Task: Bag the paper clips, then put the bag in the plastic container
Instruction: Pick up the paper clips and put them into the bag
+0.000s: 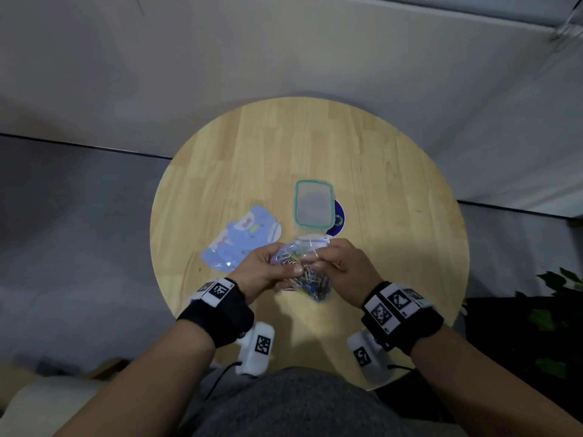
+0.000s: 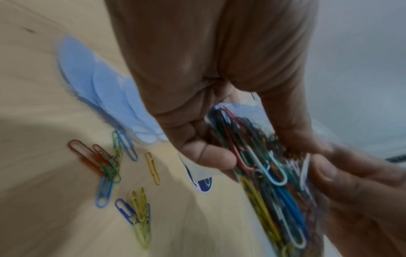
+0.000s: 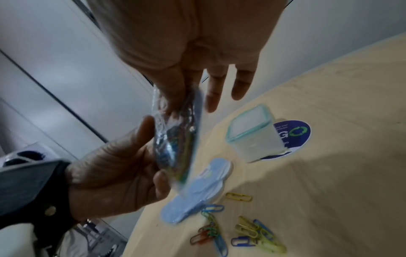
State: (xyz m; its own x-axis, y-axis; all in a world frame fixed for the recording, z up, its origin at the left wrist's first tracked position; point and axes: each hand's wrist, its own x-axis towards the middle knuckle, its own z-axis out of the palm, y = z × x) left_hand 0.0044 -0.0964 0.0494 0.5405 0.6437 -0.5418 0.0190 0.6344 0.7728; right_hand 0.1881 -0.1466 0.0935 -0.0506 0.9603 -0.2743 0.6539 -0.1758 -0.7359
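Observation:
A clear zip bag [image 1: 307,247] holding several coloured paper clips hangs above the near middle of the round wooden table [image 1: 394,190]. My left hand [image 1: 288,269] grips the bag's side, thumb in front [image 2: 211,159]. My right hand [image 1: 318,263] pinches the bag's upper part [image 3: 175,111] between thumb and forefinger, with its other fingers [image 3: 240,87] straight. Several loose paper clips [image 2: 112,165] lie on the table under the hands, also in the right wrist view [image 3: 255,233]. Beyond the hands stands the plastic container [image 1: 314,203], teal-rimmed and open.
A round blue sticker [image 3: 296,133] lies under the container's right side. A small stack of light blue cartoon-printed bags [image 1: 243,238] lies left of the container. A green plant [image 1: 555,307] stands past the table's right edge. Grey walls surround the table.

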